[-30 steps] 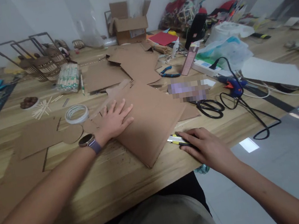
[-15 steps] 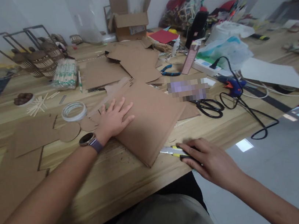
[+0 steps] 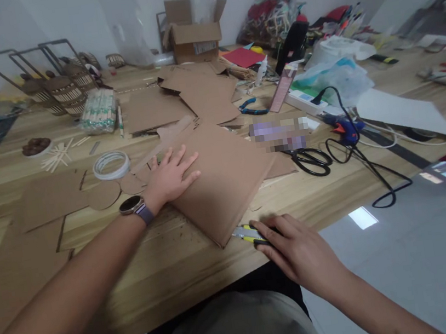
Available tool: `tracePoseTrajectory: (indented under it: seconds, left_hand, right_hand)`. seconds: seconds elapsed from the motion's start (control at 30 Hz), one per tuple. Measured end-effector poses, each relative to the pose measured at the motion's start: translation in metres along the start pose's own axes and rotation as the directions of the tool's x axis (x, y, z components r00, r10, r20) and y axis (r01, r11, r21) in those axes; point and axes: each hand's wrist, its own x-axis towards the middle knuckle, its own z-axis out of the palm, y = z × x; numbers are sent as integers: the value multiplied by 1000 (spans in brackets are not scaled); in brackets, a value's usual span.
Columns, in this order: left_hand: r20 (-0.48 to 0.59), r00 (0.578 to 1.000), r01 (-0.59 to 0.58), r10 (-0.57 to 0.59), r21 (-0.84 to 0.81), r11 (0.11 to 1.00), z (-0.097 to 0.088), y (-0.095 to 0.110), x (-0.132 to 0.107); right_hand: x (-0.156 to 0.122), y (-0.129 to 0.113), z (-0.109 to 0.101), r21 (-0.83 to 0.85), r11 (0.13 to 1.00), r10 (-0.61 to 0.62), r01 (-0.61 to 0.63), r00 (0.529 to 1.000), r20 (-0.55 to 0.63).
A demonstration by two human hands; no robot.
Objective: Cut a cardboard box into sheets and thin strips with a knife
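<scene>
My left hand (image 3: 172, 175), with a watch on its wrist, lies flat with spread fingers on a brown cardboard sheet (image 3: 227, 172). One corner of the sheet points toward me near the table's front edge. My right hand (image 3: 290, 249) is closed round a yellow and black utility knife (image 3: 251, 234). The knife's blade tip is beside the sheet's near right edge, close to that corner; whether it touches the cardboard I cannot tell. Two small cardboard discs lie left of my left hand, the nearer-to-view one (image 3: 105, 196) beside a roll of tape (image 3: 111, 165).
Black-handled scissors (image 3: 311, 161) and a blue glue gun (image 3: 346, 132) with a looping black cord lie to the right. More cardboard (image 3: 51, 199) covers the left side. Wooden sticks (image 3: 57, 156), a bowl of brown pieces (image 3: 36, 147) and an open carton (image 3: 195, 35) are farther back.
My right hand has moved left with the utility knife, bringing its blade closer to the sheet's near corner. My left hand stays flat on the cardboard.
</scene>
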Motion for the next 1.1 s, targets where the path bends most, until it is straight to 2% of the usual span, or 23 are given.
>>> tracePoseTrajectory:
  seconds: [0.5, 0.63, 0.77, 0.83, 0.93, 1.0, 1.03, 1.07, 1.1]
  left_hand:
    - [-36, 999, -13, 12, -23, 1000, 0, 0, -2]
    - [-123, 981, 141, -147, -57, 988, -6, 9, -8]
    - [-178, 925, 321, -336, -111, 941, -14, 19, -3]
    - [-180, 893, 384, -412, -173, 907, -20, 14, 7]
    - [-124, 866, 427, -485, -323, 845, -35, -7, 19]
    - [-104, 851, 425, -515, -440, 791, -49, -27, 18]
    - [-116, 834, 422, -539, -495, 759, -58, -37, 15]
    - [-137, 816, 408, -562, -551, 728, -66, -47, 9]
    - [-160, 790, 393, -592, -609, 689, -75, -56, 2]
  right_hand:
    - [6, -4, -6, 59, 979, -196, 195, 980, 22]
    - [6, 2, -5, 76, 976, -205, 203, 978, 24]
    - [16, 3, 0, 104, 969, -230, 224, 972, 52]
    - [22, 2, 0, 134, 965, -239, 227, 968, 82]
    - [24, 7, -4, 193, 950, -269, 247, 958, 96]
    - [23, 16, -8, 253, 945, -227, 205, 972, 61]
    - [23, 22, -9, 287, 949, -147, 133, 989, 29]
    - [24, 28, -11, 321, 947, -20, 21, 1000, -7]
    - [26, 36, -12, 356, 927, 139, -118, 990, -34]
